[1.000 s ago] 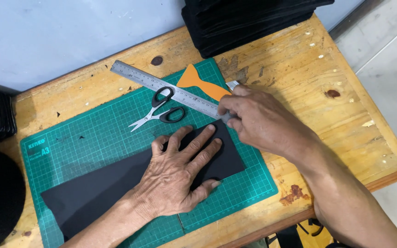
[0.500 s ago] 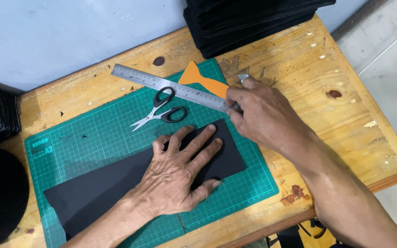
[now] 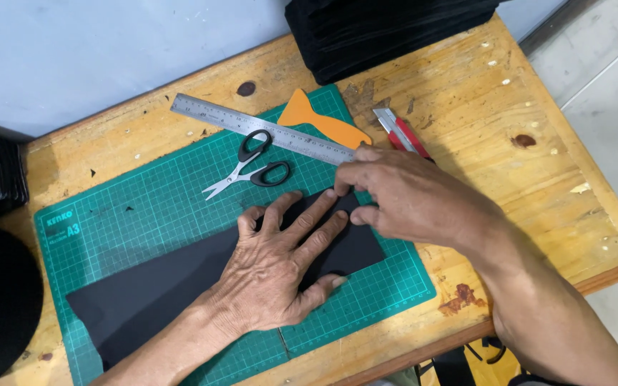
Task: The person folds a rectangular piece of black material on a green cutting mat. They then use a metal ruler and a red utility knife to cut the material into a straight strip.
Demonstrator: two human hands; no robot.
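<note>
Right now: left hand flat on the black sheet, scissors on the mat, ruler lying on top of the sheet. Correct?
Not quite. The head view shows the ruler lying on the mat above the scissors, clear of the black sheet. The rest holds: the left hand lies flat on the sheet, and the scissors are on the mat.

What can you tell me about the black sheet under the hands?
The black sheet is a long, thin, matte strip, perhaps foam or card. It lies flat and slanted on the green mat, its lower end near the mat's front-left edge. The left hand presses flat on it with fingers spread. The right hand touches its upper corner with the fingertips. No marks show on it.
</note>
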